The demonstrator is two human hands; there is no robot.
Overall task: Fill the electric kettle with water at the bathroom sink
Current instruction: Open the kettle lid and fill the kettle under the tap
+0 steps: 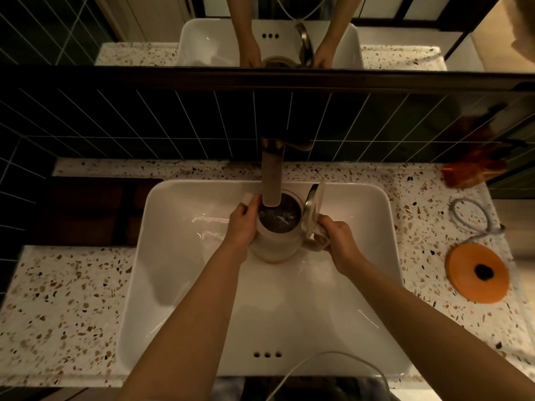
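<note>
Dark tiles and a mirror back a speckled counter (72, 299) with a white sink (179, 285) at the centre of the frame. We hold the kettle (275, 244) over the upper middle of the basin, its mouth right under the tap (271, 175), with the lid (314, 209) swung up on the right side. Water inside looks churned, so we judge filling is under way. Our left hand (243, 227) wraps the kettle's left wall, fingers curled onto it; our right hand (337, 238) is clamped around the handle (318, 241).

Overfilling is the main risk: the surface is hard to read through the bubbles, and a heavier kettle could slip if the wet wall slides under the left palm. Tilting toward the lid could spill water down the outside, bad for an electric base. The spout sits very near the rim, so lifting straight up would knock it; we would lower and pull toward the bottom of the frame first.

Room is generous below and to both sides within the basin. At the right of the frame lie an orange disc (476, 273) and a grey cord (474, 215), well apart from the kettle. A white cable (333, 357) crosses the sink's near edge at the bottom; it could snag our forearm on withdrawal.
</note>
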